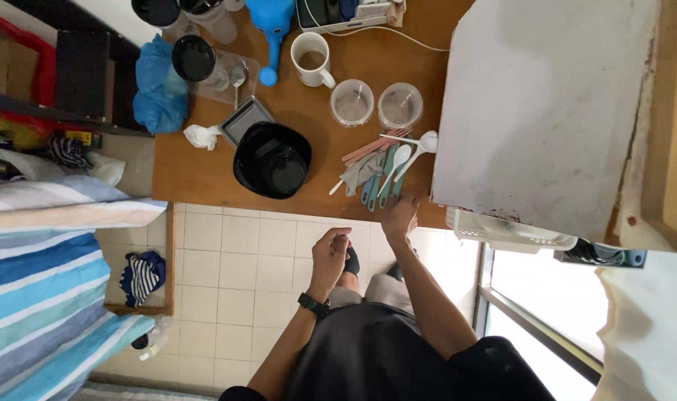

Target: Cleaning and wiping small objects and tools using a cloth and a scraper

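Right hand (400,217) laid at table edge, fingers spread, touching handles of cutlery pile (383,167). Left hand (331,252) loosely curled, nothing held. Utensils could be swept off edge onto floor if nudged.

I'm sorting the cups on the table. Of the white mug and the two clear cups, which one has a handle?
The white mug, standing left of the two clear cups. Its handle sticks out at its lower right; the clear cups have none.
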